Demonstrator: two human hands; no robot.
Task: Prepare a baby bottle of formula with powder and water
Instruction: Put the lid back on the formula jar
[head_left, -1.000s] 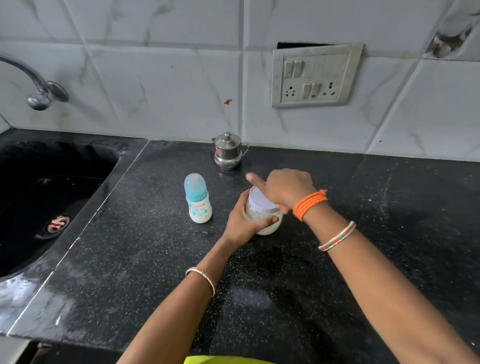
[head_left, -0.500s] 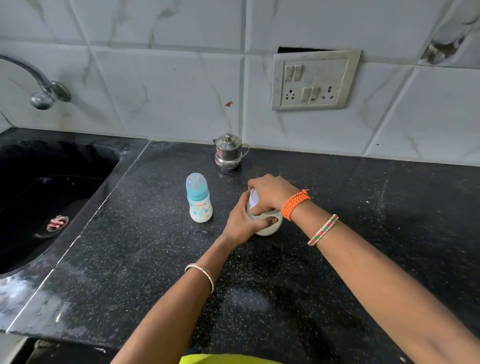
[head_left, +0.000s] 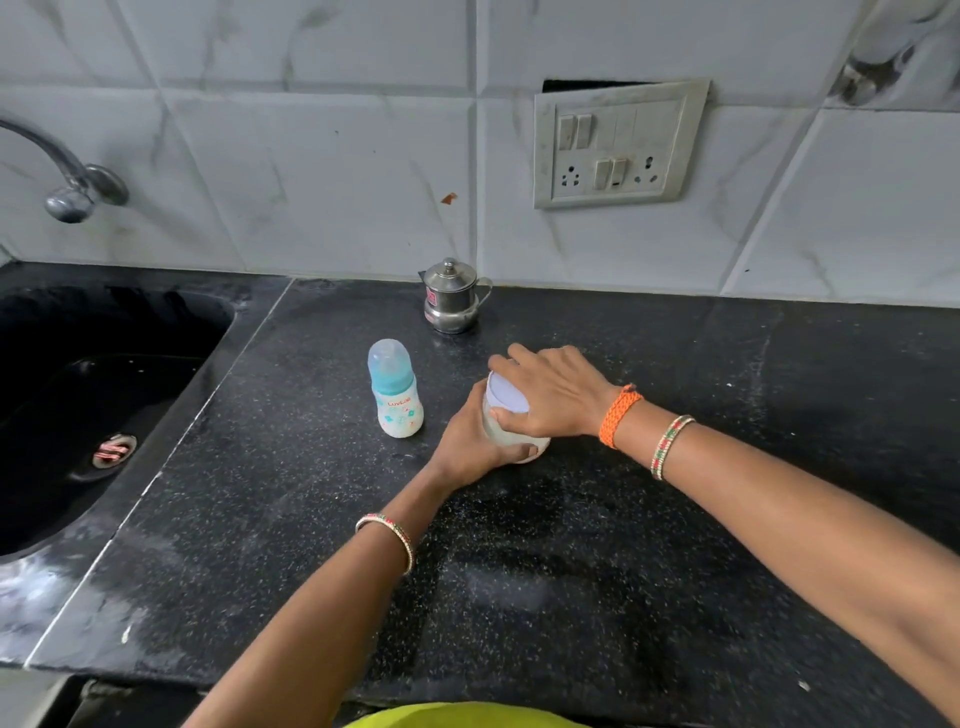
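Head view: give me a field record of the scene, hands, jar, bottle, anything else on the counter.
left hand: wrapped around the powder jar body, steadying it
right hand: gripping the jar lid from above
powder jar: on the black counter, white lid on
baby bottle: upright, capped, left of the jar, untouched
steel pot: lidded, at the wall behind the bottle
sink: far left, tap above

Right hand (head_left: 553, 397) was above the powder jar (head_left: 511, 441) with index finger pointing a second ago; it then closed on the white lid (head_left: 506, 393), and now lies flatter over the lid, fingers spread toward the baby bottle (head_left: 395, 387) side, thumb on the near rim.
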